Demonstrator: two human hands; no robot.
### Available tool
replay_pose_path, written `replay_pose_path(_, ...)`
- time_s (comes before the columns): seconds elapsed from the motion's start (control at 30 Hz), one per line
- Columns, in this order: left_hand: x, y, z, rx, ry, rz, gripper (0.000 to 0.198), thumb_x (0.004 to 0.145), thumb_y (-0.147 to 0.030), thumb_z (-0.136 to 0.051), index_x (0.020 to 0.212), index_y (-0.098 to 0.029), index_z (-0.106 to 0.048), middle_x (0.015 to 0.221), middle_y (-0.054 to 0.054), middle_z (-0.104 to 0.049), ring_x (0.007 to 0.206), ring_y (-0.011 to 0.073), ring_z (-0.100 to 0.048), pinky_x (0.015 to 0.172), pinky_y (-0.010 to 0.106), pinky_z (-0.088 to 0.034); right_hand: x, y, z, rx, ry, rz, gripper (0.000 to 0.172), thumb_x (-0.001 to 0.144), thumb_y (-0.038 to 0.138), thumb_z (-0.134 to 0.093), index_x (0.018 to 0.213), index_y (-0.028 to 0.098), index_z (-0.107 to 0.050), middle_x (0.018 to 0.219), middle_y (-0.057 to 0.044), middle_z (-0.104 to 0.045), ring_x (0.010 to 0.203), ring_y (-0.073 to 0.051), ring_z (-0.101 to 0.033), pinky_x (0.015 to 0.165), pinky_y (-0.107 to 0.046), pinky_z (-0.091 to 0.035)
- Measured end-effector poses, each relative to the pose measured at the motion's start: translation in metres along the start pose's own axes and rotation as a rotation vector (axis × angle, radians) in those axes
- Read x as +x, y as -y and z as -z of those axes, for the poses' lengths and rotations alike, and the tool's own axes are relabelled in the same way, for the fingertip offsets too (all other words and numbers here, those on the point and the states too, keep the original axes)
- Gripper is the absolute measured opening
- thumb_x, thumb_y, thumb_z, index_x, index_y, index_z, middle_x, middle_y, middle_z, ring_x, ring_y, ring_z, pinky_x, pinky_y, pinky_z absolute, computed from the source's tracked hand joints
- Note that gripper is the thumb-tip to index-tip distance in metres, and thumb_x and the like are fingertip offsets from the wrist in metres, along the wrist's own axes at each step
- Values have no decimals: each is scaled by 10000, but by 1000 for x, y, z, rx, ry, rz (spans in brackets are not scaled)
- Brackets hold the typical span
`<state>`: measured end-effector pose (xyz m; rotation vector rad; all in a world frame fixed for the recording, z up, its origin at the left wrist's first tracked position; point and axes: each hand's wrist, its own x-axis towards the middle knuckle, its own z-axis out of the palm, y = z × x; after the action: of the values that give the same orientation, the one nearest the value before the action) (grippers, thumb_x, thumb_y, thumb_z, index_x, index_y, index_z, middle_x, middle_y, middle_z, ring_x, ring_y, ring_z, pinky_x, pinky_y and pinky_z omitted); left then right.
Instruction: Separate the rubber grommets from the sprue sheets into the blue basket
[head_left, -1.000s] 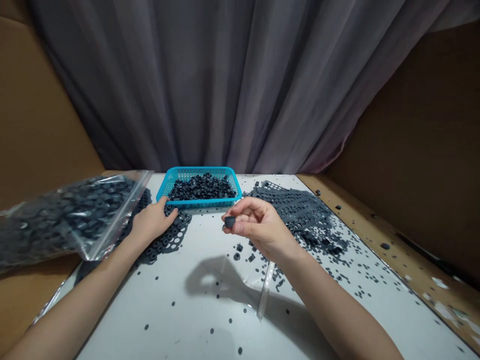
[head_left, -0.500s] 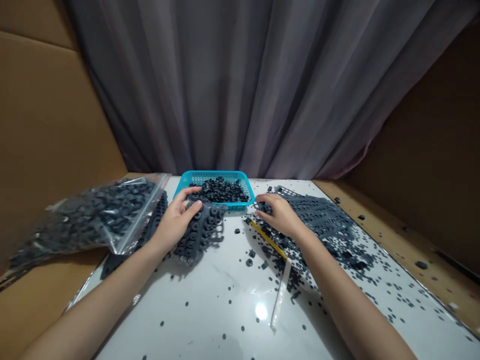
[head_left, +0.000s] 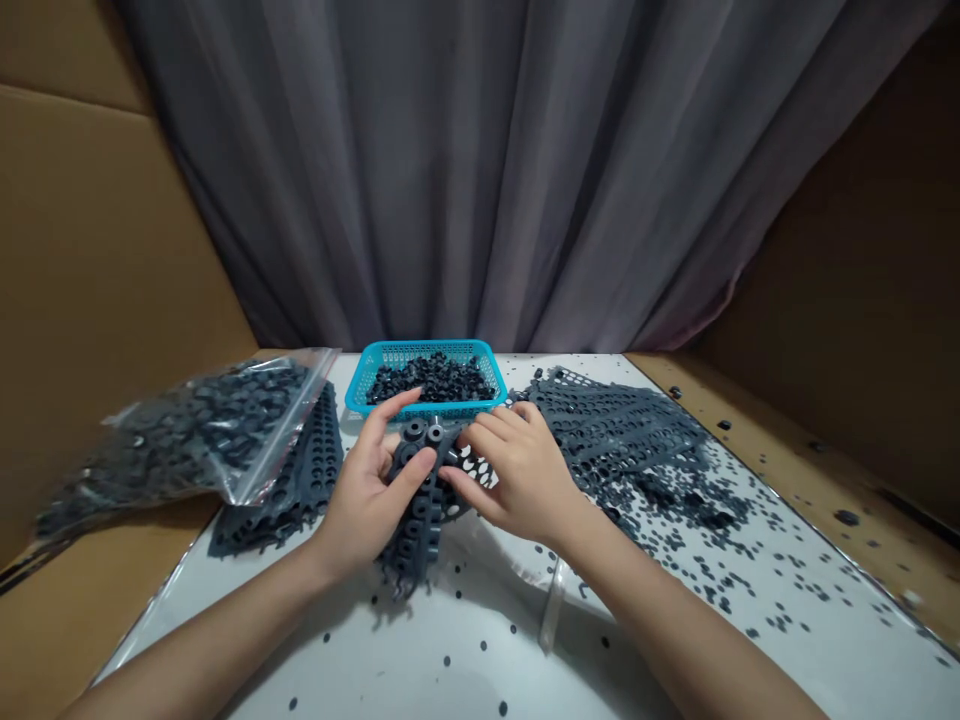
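L hand (head_left: 365, 492) is pinching dark-grey, studded, rubbery-looking sheet (head_left: 418, 520), prob. light & bendy, best edge-held; R hand (head_left: 529, 470) touching right side, fingers' grip unclear.

No readable text or numbers.

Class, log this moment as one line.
left hand: holds dark grey rubbery studded sheet | right hand: touches same sheet | beyond: blue rectangular plastic basket, small black pieces inside
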<state>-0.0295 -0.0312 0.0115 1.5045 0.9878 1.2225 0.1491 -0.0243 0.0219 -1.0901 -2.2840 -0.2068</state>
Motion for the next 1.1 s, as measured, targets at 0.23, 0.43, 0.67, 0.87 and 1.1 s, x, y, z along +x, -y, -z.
replay_pose_path(0.23,3,0,-2,-76,-39,-26,551,786,-335,-617,1257,-256,-343,691,-32,-588,605,122,-566,590,230,-435,4,-2,9,178,-47,-59,134,826,283,-506,755,171,-526,687,-4,-583,676,-143,-493,699,-298,-261)
replay_pose_path(0.43,-6,-4,-1,-178,15,44,476,740,-369,-663,1038,-231,-318,658,-43,-599,571,107,-558,571,213,-425,19,0,23,295,-31,-24,115,791,246,-525,714,174,-478,652,16,-531,649,-130,-487,683,-285,-280)
replay_pose_path(0.67,1,-35,-4,-173,-38,-49,393,794,-298,-606,1089,-273,-348,671,-59,-564,528,80,-516,514,176,-412,35,4,28,386,-40,29,127,824,270,-522,762,173,-467,703,7,-535,673,-126,-480,687,-280,-309)
replay_pose_path(0.87,23,-47,9,-62,136,-309,276,831,-231,-539,1073,-270,-412,838,-17,-603,758,124,-582,706,228,-454,46,4,44,398,28,91,223,837,338,-530,705,173,-457,670,16,-534,639,-115,-456,684,-281,-320)
replay_pose_path(1.1,28,-45,10,-62,21,-267,275,813,-268,-577,1040,-269,-421,778,-42,-560,674,92,-527,630,181,-422,52,7,23,885,51,-74,329,852,394,-501,626,170,-416,590,38,-406,570,-89,-365,532,-225,-280)
